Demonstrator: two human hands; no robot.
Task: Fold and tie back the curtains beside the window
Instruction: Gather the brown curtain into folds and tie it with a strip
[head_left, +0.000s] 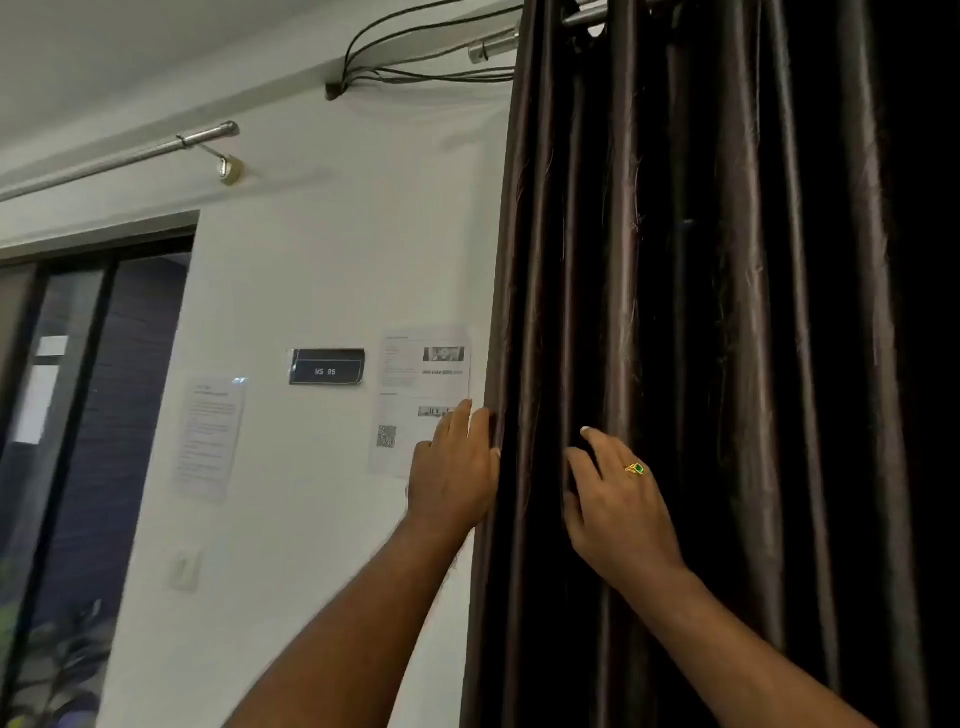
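Note:
A dark brown, glossy curtain (727, 338) hangs in deep vertical pleats from a metal rod (582, 15) and fills the right half of the view. My left hand (452, 467) lies against the curtain's left edge with straight fingers, its fingertips tucked behind the outermost pleat. My right hand (618, 509), with a green-stoned gold ring, reaches into a fold further right; its fingers curl round one pleat. No tie-back is visible.
A white wall (311, 260) lies left of the curtain, with a printed sheet (421, 374), a small black sign (326, 367) and another paper (208, 436). A second, bare rod (124, 156) runs above a dark glass door (78, 441) at far left. Cables (415, 73) run along the ceiling edge.

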